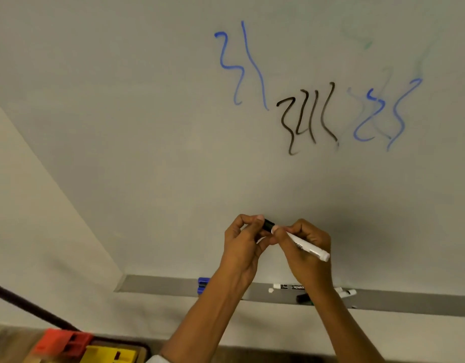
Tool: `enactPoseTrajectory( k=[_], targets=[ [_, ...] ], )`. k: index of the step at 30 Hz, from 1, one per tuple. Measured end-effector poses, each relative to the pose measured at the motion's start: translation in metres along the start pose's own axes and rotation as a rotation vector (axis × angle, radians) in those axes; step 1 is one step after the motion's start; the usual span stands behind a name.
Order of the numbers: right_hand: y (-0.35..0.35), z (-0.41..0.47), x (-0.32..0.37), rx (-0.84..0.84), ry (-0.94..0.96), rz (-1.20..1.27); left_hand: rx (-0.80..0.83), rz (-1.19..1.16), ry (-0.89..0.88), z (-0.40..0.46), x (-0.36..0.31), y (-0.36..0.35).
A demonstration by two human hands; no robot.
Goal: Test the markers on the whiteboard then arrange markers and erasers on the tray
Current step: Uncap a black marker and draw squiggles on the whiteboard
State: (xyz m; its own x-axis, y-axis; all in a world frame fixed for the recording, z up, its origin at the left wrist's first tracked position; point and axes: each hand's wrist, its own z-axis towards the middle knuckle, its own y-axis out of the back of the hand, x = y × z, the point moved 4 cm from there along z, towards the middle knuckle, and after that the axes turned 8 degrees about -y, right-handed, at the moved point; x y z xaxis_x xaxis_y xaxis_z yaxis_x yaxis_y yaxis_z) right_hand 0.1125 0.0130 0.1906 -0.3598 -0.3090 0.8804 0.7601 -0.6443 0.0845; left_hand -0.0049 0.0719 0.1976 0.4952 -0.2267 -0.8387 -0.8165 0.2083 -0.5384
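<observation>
Hands meet at six o'clock: left hand (243,238) pinches the black cap (268,224), right hand (303,247) grips the white marker (308,247), likely recapping it.

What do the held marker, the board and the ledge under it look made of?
Marker: smooth white plastic barrel with print, black plastic cap, by its even sheen. Whiteboard: hard, smooth coated panel, ink sitting on top; core can't be told. Tray: flat matte grey strip, likely metal, possibly plastic.
</observation>
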Motion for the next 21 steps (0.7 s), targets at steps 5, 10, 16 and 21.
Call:
enactPoseTrajectory(
  k=[5,10,16,21],
  targets=[
    [-0.020,-0.009,-0.034,0.042,-0.280,0.086,-0.160,0.068,0.015,0.010,0.022,0.031],
    [-0.037,-0.039,-0.083,0.066,-0.870,0.385,-0.359,0.040,0.101,0.009,0.066,0.063],
    [-0.021,-0.069,-0.153,0.086,-1.129,0.270,-0.678,0.097,0.148,0.006,0.118,0.109],
    [0.000,-0.074,-0.203,0.393,-0.506,-0.661,-0.764,0.203,0.096,0.011,0.125,0.127]
  ],
)
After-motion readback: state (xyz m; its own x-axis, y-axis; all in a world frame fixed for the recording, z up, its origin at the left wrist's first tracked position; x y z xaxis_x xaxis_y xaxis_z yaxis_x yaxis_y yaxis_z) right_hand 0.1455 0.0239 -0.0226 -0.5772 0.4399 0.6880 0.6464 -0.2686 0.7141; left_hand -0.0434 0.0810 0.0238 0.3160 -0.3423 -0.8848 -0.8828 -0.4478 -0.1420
